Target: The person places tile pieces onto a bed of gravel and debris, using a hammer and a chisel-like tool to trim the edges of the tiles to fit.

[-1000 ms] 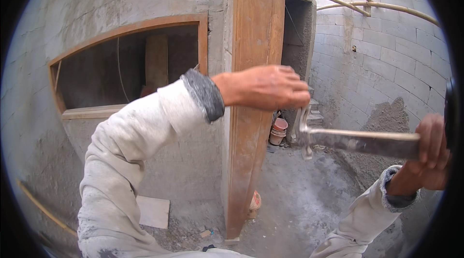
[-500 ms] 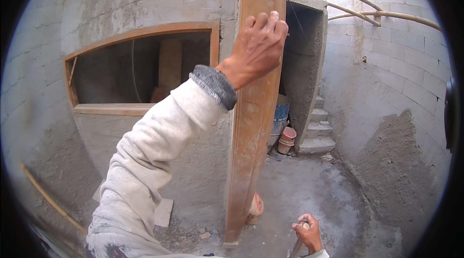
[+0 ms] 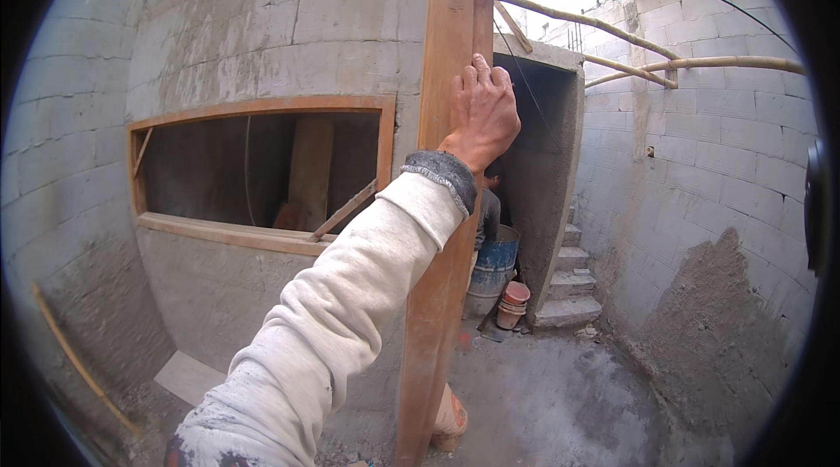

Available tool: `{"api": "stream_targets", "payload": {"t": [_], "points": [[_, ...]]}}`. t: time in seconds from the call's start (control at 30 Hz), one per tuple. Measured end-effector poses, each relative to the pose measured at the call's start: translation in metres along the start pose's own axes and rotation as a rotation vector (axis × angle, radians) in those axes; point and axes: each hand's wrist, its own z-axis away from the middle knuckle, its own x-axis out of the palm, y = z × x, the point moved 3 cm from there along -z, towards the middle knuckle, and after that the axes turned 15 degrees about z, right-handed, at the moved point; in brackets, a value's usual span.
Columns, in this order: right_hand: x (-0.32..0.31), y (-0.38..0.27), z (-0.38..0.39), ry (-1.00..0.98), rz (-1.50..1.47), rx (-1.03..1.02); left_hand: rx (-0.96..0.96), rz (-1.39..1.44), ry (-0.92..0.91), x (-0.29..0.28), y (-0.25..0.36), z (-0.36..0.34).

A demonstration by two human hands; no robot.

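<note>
My left hand (image 3: 486,108) is raised at the upper part of a tall brown wooden post (image 3: 452,38), over its right edge. Its back faces me and the fingers are bent and closed toward the wood; what they hold, if anything, is hidden behind the hand. The sleeve of my left arm (image 3: 324,336), off-white and stained, crosses in front of the post and the wall. My right hand is out of view.
Left of the post is a wood-framed window opening (image 3: 262,105) in a block wall. Beyond the post stand a blue drum (image 3: 495,259), stacked buckets (image 3: 513,303) and concrete steps (image 3: 567,313). Another person (image 3: 488,213) is partly visible by the doorway. A bag-like container (image 3: 449,421) sits at the post's foot.
The view has tilted up. My left hand has shifted toward the post's right edge. My right hand, which held a handled tool at the lower right, has left the view.
</note>
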Motion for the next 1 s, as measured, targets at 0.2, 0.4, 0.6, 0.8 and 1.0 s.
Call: {"api": "stream_targets", "payload": {"t": [0.2, 0.4, 0.6, 0.8, 1.0], "points": [[0.091, 0.066, 0.02, -0.241, 0.366, 0.111, 0.03, -0.069, -0.106, 0.0, -0.001, -0.009], [0.059, 0.062, 0.013, -0.265, 0.218, 0.255, 0.077, -0.003, -0.276, -0.012, -0.016, -0.028], [0.044, 0.085, 0.027, -0.198, -0.107, 0.567, -0.358, 1.019, -0.25, -0.05, -0.056, -0.011], [-0.014, 0.087, 0.064, 0.08, -1.113, 1.056, -0.685, 0.993, -0.338, -0.112, -0.096, 0.13], [-0.049, 0.02, 0.112, -0.303, -1.003, 0.511, -1.117, 0.742, -0.59, -0.217, -0.171, 0.383]]}}
